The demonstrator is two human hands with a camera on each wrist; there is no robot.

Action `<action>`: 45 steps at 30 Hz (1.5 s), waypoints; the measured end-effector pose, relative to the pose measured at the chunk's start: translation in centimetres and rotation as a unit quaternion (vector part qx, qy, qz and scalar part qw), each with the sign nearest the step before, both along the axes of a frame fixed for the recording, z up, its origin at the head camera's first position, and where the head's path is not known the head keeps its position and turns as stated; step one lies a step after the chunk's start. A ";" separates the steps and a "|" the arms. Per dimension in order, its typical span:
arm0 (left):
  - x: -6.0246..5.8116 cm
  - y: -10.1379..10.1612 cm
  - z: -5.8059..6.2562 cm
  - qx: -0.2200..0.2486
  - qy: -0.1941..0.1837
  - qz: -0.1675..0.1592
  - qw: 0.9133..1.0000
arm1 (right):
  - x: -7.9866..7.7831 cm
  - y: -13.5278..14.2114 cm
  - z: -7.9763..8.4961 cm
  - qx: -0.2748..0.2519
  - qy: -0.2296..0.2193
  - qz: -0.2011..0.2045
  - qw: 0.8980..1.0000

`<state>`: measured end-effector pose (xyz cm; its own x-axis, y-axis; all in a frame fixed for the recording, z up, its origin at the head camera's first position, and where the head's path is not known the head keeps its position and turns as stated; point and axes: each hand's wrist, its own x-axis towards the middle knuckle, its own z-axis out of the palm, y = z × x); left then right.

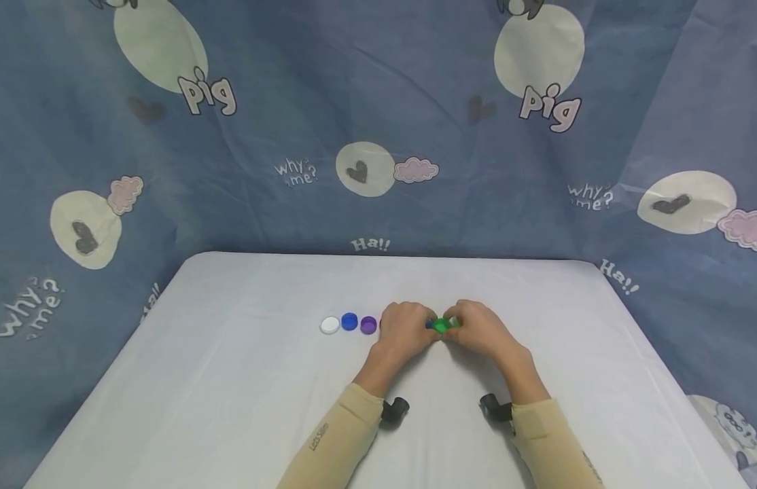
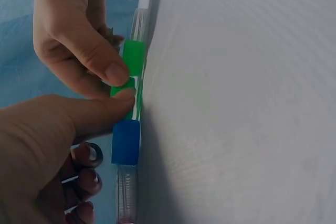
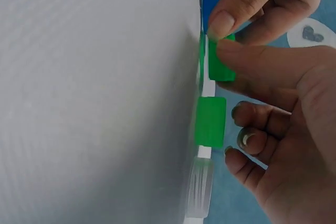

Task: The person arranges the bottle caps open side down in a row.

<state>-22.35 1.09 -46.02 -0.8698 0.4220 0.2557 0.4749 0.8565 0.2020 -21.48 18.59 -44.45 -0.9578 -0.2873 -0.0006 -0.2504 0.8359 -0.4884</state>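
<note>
Beige fabric sleeves, two, nearest; small green round cap, one, between the hands; left hand and right hand, thumbs and fingers narrow, both pinching it; second green cap, just right; dark blue cap, just left; further left, white round cap, bright blue round cap, purple round cap; white table; far, printed blue cloth backdrop

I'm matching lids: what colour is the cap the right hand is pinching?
The cap is green, clearest in the right wrist view.
</note>
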 end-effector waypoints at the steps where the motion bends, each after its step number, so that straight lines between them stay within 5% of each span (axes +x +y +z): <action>1: 0.0 0.0 -0.1 -0.002 0.003 0.001 1.000 | 0.0 0.0 0.0 -0.005 -0.001 -0.001 1.000; 28: 0.4 -0.2 0.2 -0.031 0.090 -0.013 0.995 | 0.7 1.1 0.3 -0.076 -0.010 -0.005 0.997; 45: 0.1 -0.8 0.7 0.013 0.040 0.010 0.999 | 0.4 1.0 0.6 -0.078 0.080 -0.004 0.994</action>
